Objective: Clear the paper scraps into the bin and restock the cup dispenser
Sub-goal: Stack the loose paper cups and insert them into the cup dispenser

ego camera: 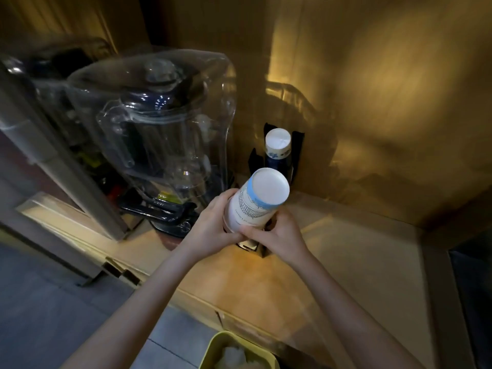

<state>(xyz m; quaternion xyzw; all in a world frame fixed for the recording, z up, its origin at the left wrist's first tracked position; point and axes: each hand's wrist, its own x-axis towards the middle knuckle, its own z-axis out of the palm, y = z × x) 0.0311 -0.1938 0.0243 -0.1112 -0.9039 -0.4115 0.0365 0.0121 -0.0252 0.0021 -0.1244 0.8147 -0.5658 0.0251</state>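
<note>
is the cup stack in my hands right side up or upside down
Upside down: the cup stack shows its closed white base toward the camera, rims pointing down between the left hand and right hand.

This looks like a drinks-preparation corner of a café or small shop kitchen, dimly lit with warm yellow light. The landmark is a large blender with a dark base and clear jug under a transparent plastic sound cover (159, 123), standing on a pale wooden desk (346, 262). Just right of the blender, against the tan wall, a black slotted cup dispenser (296, 150) holds a stack of upturned white-and-blue paper cups (277, 145). Left of the blender sits more clear-lidded equipment, blurred. Below and in front of it, on grey floor tiles, stands a yellow-green plastic bin (213, 347) holding white scraps.
</note>
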